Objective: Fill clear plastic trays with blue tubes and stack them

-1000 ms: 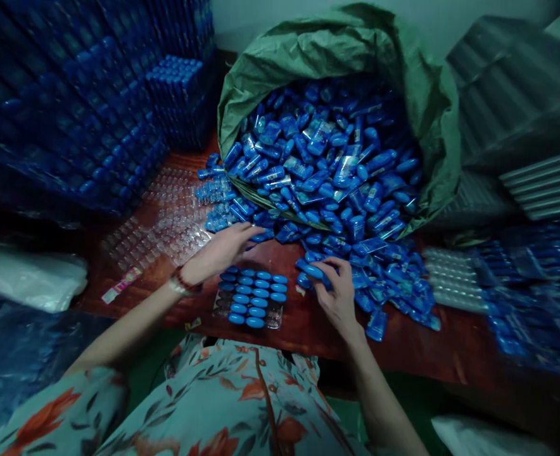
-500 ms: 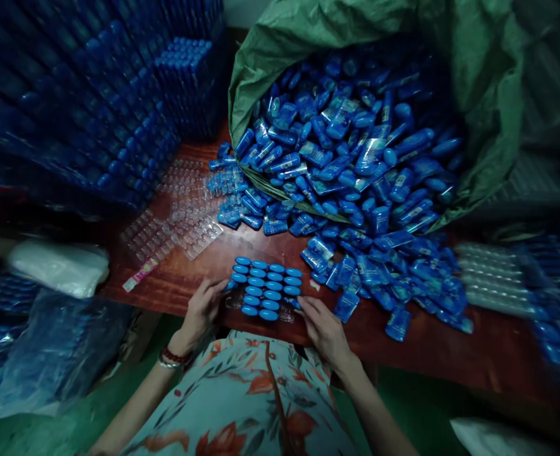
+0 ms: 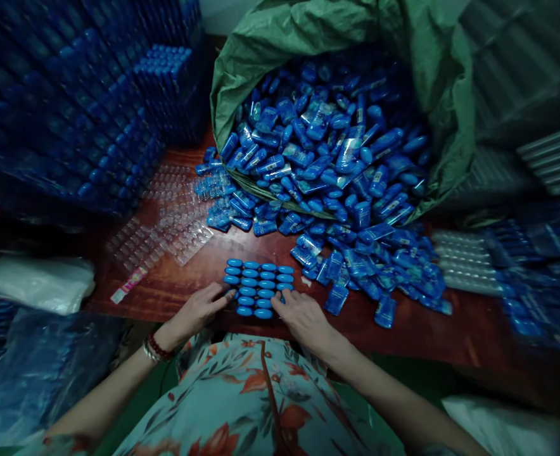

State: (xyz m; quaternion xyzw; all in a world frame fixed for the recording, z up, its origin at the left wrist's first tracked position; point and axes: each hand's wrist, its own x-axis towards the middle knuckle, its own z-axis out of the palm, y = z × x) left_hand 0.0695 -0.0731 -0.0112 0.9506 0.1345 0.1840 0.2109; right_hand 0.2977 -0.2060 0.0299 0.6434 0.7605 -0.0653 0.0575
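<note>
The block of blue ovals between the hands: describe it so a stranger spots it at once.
Find the big green sack spilling blue packets onto the red-brown table. Drop down-left to the table's near edge: the block of blue ovals lies there between the left hand and the right hand. Its ovals line up in columns, unlike the jumbled packets.

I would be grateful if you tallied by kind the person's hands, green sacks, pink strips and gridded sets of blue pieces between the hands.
Hands, left hand and right hand: 2
Green sack: 1
Pink strip: 1
Set of blue pieces: 1
Total: 5
</note>
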